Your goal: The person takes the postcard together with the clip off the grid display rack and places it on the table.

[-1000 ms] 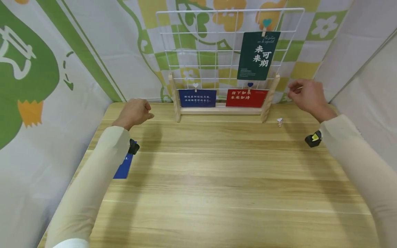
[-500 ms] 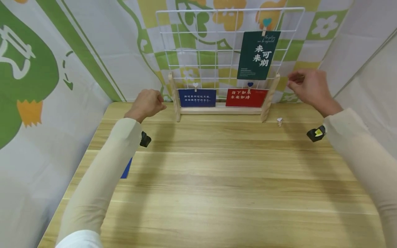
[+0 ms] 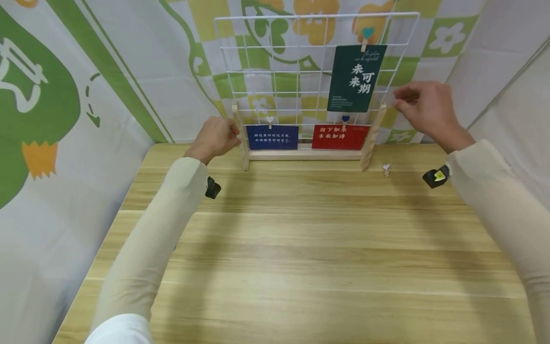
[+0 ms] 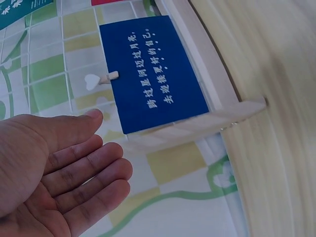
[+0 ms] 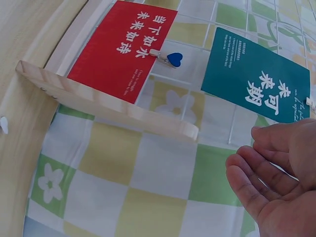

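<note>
A white wire grid rack (image 3: pixel 318 17) on a wooden stand (image 3: pixel 305 155) is at the back of the table. Clipped to it are a dark green card (image 3: pixel 357 79), a red card (image 3: pixel 339 137) and a blue card (image 3: pixel 272 137), each under a heart-topped clothespin. My left hand (image 3: pixel 216 137), fingers loosely bent, is beside the stand's left post, near the blue card (image 4: pixel 153 74); nothing is between its fingers in the left wrist view. My right hand (image 3: pixel 429 107) hovers right of the rack near the green card (image 5: pixel 256 74), likewise holding nothing, fingers relaxed.
A loose clothespin with a white heart (image 3: pixel 386 170) lies on the wooden table (image 3: pixel 283 248) right of the stand. Patterned cloth (image 3: pixel 172 71) hangs behind the rack and along the sides.
My left hand has moved right and up to the stand's left post, its forearm now covering the blue card that lay on the table's left. My right hand has risen slightly.
</note>
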The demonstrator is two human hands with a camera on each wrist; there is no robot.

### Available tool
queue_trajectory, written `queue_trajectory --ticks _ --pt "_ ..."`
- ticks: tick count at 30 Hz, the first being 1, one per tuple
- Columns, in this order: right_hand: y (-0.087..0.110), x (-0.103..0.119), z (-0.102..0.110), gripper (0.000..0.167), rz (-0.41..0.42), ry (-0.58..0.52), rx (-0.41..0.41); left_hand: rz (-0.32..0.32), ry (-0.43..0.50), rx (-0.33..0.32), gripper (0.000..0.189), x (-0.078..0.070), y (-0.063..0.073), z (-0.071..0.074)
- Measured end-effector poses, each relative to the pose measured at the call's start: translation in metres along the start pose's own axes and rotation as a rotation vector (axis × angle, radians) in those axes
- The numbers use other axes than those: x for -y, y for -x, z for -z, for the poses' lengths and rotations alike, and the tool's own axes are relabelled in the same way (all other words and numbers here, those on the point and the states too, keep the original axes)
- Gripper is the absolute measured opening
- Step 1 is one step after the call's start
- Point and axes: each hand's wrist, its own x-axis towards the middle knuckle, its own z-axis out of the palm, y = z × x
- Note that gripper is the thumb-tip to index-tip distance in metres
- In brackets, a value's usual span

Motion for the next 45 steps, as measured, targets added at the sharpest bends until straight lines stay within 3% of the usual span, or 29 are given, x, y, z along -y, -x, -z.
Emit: queue_trajectory --ticks 10,20,29,36,45 --pt "-0.010 0.009 0.007 0.027 -0.007 0.023 -0.009 -0.032 0.009 -0.022 0.018 -0.016 -0.006 0.005" --pt "-0.017 0.021 0.011 0.027 0.001 0.020 -0.023 -0.023 0.019 0.030 0.031 -0.031 -0.012 0.009" --pt "-0.024 0.030 0.014 0.025 0.012 0.018 -0.060 -0.091 0.011 0.003 0.029 -0.047 -0.021 0.011" --pt "-0.030 0.034 0.017 0.028 -0.023 0.012 -0.032 -0.104 -0.006 0.001 0.029 -0.059 -0.026 0.014" --pt "-0.037 0.041 0.018 0.031 -0.010 0.044 -0.078 -0.114 0.002 0.012 0.028 -0.079 -0.035 0.017"
